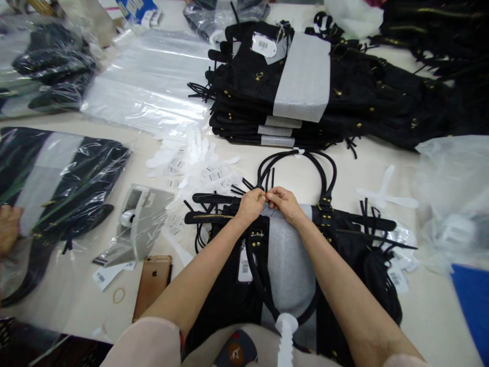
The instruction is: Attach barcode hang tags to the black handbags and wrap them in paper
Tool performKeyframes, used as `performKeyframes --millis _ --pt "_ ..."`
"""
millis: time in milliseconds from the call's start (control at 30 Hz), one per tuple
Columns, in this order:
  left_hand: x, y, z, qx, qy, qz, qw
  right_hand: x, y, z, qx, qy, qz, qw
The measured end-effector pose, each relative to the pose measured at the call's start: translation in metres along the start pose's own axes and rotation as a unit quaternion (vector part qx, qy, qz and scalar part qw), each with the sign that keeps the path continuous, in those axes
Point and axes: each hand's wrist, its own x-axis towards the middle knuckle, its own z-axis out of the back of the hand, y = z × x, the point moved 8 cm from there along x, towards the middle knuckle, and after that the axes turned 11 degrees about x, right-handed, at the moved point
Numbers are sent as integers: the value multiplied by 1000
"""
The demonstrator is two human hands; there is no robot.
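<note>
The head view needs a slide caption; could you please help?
Left hand and right hand meet above a black handbag.

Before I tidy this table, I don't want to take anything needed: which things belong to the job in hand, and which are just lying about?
Seems to belong:
black handbag, with left hand and right hand at its top
grey wrap on it
stacked black bags
clear plastic sheets
barcoded white tags
tape dispenser

Probably just lying about:
phone
thin tan ring

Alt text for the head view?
A left hand and right hand pinch together at the top of a black bag. Beyond lies a stack of bags; to the left, a phone and a co-worker's hand at a plastic-wrapped bag.
</note>
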Motion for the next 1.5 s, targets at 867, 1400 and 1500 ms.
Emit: performKeyframes --millis 867,1400,1500 --pt "-17 27 35 -204 -49 188 960 -8 51 -9 -382 -28 35 923" --pt "-3 0 37 2 76 14 997 -72 23 -112 -427 59 -49 901" --pt "-1 8 16 59 105 -30 992 -85 24 -127 -502 140 13 854"
